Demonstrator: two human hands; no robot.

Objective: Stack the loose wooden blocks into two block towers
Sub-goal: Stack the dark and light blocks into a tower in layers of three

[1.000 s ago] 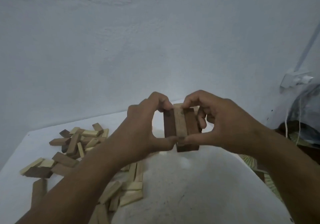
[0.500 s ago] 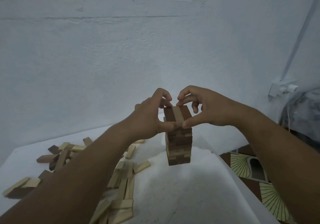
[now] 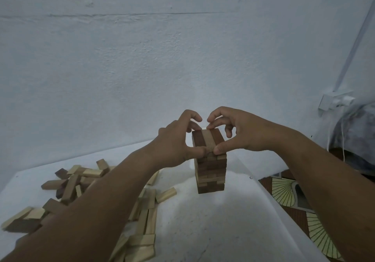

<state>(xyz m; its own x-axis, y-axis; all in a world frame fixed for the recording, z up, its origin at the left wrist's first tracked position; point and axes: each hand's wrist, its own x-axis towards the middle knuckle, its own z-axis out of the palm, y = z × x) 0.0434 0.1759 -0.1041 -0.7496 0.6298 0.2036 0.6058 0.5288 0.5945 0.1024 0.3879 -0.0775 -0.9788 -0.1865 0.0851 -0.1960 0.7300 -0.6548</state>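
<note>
The block tower (image 3: 210, 164) stands upright on the white counter (image 3: 203, 225), and both hands pinch its top layer (image 3: 209, 140): the left hand (image 3: 178, 142) from the left side, the right hand (image 3: 237, 132) from the right, thumbs on the near edge and fingers curled over the far one. If one hand presses harder or lets go first, the top layer could slide or the narrow tower could lean and fall. The loose blocks (image 3: 85, 182) lie left of the tower, close under the left forearm, so pulling that arm back carelessly could scatter them.
</note>
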